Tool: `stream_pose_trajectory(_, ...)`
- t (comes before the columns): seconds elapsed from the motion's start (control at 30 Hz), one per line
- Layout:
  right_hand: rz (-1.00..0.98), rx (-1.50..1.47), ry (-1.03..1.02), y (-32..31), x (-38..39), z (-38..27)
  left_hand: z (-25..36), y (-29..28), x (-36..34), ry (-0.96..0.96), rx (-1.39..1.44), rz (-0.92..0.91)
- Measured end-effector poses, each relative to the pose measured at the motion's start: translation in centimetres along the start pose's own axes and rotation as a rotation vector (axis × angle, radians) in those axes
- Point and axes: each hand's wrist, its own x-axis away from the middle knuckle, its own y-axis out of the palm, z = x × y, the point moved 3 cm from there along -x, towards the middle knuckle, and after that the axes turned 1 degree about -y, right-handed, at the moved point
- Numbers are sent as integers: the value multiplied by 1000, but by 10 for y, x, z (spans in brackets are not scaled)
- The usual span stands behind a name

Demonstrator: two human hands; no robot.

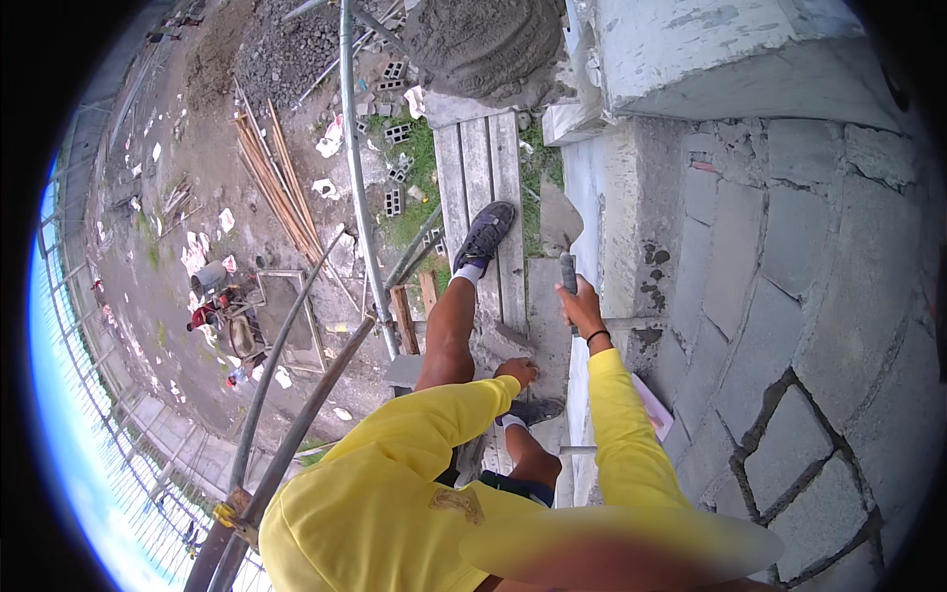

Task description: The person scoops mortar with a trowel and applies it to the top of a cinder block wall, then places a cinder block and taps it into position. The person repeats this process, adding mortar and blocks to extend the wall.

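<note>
My right hand [583, 308] is closed round the dark handle of a trowel [560, 219]. Its grey blade points away from me, beside the edge of the planks and close to the wall. Lower and to the left, my left hand [518, 371] is curled low over the planks, near a grey block piece [507, 341]; what its fingers hold, if anything, is hidden. A large heap of wet mortar [483, 49] lies on a board at the far end of the planks [477, 163].
A grey block wall [725, 257] with mortar joints rises close on my right. Scaffold poles [357, 178] run along my left, with the ground far below. Down there lie hollow blocks [397, 133], long wooden poles [276, 183] and gravel [286, 54]; a person [204, 316] is near a mixer.
</note>
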Motion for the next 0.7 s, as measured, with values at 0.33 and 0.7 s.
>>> stream_pose_trajectory(0.33, 256, 49, -103, 3, -385, -246, 107, -22, 30, 47, 194, -177)
stream_pose_trajectory(0.7, -143, -356, -307, 54, -408, -305, 135, -42, 34, 91, 141, -204)
